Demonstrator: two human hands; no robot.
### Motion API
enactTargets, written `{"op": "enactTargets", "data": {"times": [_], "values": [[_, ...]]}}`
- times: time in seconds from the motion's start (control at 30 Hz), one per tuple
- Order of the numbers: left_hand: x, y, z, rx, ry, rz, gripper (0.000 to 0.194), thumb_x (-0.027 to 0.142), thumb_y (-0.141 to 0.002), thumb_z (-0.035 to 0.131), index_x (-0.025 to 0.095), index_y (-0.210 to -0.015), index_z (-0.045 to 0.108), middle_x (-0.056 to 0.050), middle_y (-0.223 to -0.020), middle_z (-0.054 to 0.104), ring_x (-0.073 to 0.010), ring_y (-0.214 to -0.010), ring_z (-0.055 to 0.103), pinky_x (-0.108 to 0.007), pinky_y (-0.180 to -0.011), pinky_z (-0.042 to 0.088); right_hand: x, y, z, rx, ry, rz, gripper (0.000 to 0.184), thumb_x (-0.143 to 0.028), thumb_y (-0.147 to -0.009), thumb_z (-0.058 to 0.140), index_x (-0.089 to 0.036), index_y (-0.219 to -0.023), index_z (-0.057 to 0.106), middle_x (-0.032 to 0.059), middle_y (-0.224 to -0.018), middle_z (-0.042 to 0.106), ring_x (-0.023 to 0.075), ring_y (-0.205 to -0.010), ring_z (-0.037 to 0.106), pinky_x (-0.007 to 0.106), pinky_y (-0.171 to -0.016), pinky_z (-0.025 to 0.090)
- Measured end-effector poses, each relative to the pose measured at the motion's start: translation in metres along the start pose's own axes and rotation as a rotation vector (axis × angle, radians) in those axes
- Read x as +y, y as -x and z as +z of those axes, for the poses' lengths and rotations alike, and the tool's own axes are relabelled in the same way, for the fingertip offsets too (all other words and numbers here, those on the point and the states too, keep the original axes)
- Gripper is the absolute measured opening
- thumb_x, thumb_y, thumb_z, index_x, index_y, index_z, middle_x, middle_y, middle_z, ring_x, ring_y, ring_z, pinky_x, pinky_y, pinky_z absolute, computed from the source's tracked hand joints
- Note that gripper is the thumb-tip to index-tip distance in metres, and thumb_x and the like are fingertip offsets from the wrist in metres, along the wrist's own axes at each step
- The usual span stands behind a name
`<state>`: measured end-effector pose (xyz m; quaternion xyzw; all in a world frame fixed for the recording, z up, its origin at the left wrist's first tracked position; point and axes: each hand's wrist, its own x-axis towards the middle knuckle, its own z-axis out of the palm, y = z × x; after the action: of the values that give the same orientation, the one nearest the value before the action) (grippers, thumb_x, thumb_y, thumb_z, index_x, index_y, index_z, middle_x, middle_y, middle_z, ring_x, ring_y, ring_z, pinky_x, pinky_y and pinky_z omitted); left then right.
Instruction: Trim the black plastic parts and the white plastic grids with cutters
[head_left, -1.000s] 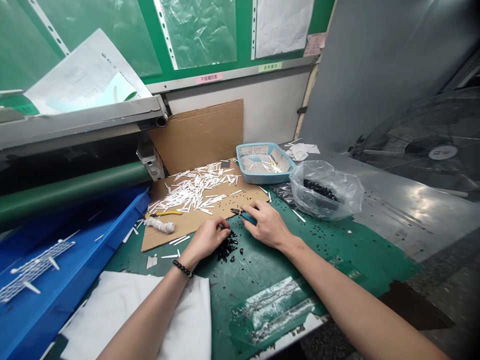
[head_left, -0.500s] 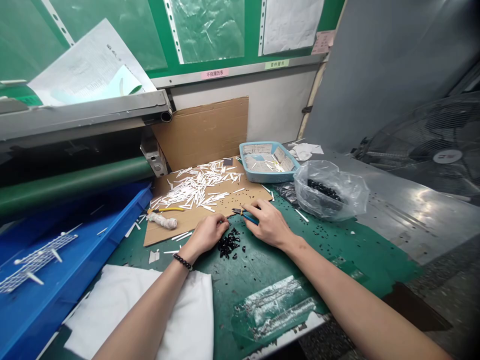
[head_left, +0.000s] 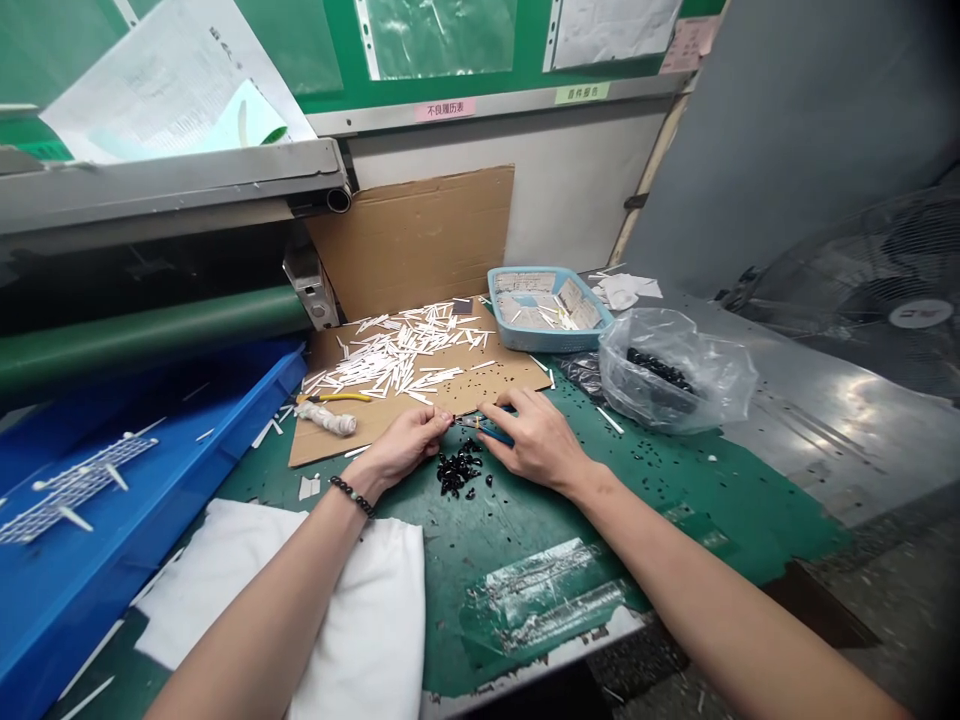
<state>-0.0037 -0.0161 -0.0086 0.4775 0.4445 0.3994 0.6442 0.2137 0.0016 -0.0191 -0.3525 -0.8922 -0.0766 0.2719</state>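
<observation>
My right hand [head_left: 536, 440] is shut around blue-handled side cutters [head_left: 487, 430], whose metal jaws point left towards my left hand [head_left: 409, 445]. The left fingertips are pinched together right by the jaws. Anything between them is too small to see. Below both hands lies a heap of small black pieces [head_left: 459, 472] on the green mat [head_left: 525, 510]. More black bits are scattered around it. A bead bracelet [head_left: 352, 496] circles my left wrist.
A cardboard sheet [head_left: 480, 385] bears many white strips. Yellow-handled pliers [head_left: 337, 397] and a white wrapped roll [head_left: 325, 418] lie on it. Behind are a pale blue tray [head_left: 547, 310] and a plastic bag of black pieces [head_left: 671, 370]. A blue crate [head_left: 112, 480] stands left.
My left hand has moved up to the cutter jaws, closing the gap between my hands. The whole view has shifted as my head tilted down, and the black heap looks unchanged.
</observation>
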Motion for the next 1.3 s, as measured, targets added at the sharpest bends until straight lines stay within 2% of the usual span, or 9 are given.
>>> {"op": "enactTargets", "data": {"times": [0.2, 0.6, 0.93, 1.03, 1.2, 1.3], "values": [[-0.005, -0.002, -0.003, 0.026, 0.034, -0.01, 0.038, 0.046, -0.069, 0.076, 0.015, -0.068, 0.055, 0.005, -0.063, 0.04, -0.0061, -0.053, 0.029, -0.022, -0.05, 0.022, -0.001, 0.001, 0.002, 0.015, 0.006, 0.012, 0.028, -0.036, -0.092, 0.053, -0.017, -0.112, 0.062, 0.012, -0.098, 0.056, 0.0245, -0.089, 0.047, 0.037, -0.079, 0.04], [-0.006, -0.003, -0.003, 0.044, -0.024, -0.027, 0.041, 0.049, -0.068, 0.076, 0.015, -0.068, 0.052, 0.005, -0.062, 0.039, -0.006, -0.053, 0.03, -0.023, -0.051, 0.02, -0.002, 0.0, 0.002, 0.015, 0.001, 0.025, 0.029, -0.037, -0.093, 0.053, -0.016, -0.111, 0.063, 0.012, -0.097, 0.057, 0.025, -0.09, 0.048, 0.037, -0.079, 0.041], [-0.004, -0.001, -0.003, 0.023, -0.056, -0.032, 0.042, 0.049, -0.066, 0.077, 0.015, -0.067, 0.052, 0.006, -0.059, 0.037, -0.0064, -0.052, 0.027, -0.024, -0.05, 0.018, -0.002, 0.0, 0.002, -0.053, 0.071, -0.056, 0.031, -0.034, -0.092, 0.055, -0.015, -0.116, 0.061, 0.0123, -0.097, 0.057, 0.0242, -0.087, 0.047, 0.036, -0.079, 0.039], [-0.002, 0.001, -0.003, 0.034, -0.079, -0.055, 0.043, 0.049, -0.065, 0.078, 0.015, -0.066, 0.051, 0.006, -0.059, 0.037, -0.0062, -0.051, 0.026, -0.025, -0.049, 0.016, -0.003, 0.001, 0.004, -0.072, 0.107, -0.09, 0.029, -0.032, -0.093, 0.054, -0.014, -0.114, 0.061, 0.0112, -0.093, 0.059, 0.0232, -0.084, 0.048, 0.034, -0.075, 0.038], [0.003, 0.005, 0.0, 0.049, -0.109, -0.089, 0.042, 0.046, -0.065, 0.078, 0.016, -0.065, 0.05, 0.007, -0.056, 0.035, -0.0058, -0.05, 0.025, -0.024, -0.047, 0.015, -0.008, 0.003, 0.01, -0.071, 0.168, -0.084, 0.021, -0.031, -0.095, 0.053, -0.015, -0.1, 0.064, 0.0076, -0.082, 0.06, 0.02, -0.075, 0.049, 0.03, -0.063, 0.033], [0.004, 0.006, 0.0, 0.058, -0.056, -0.084, 0.036, 0.039, -0.068, 0.078, 0.015, -0.064, 0.051, 0.006, -0.056, 0.037, -0.0053, -0.049, 0.027, -0.022, -0.046, 0.018, -0.01, 0.003, 0.011, -0.041, 0.148, -0.072, 0.023, -0.034, -0.096, 0.051, -0.015, -0.101, 0.064, 0.0076, -0.083, 0.06, 0.0196, -0.076, 0.049, 0.03, -0.064, 0.034]]}}
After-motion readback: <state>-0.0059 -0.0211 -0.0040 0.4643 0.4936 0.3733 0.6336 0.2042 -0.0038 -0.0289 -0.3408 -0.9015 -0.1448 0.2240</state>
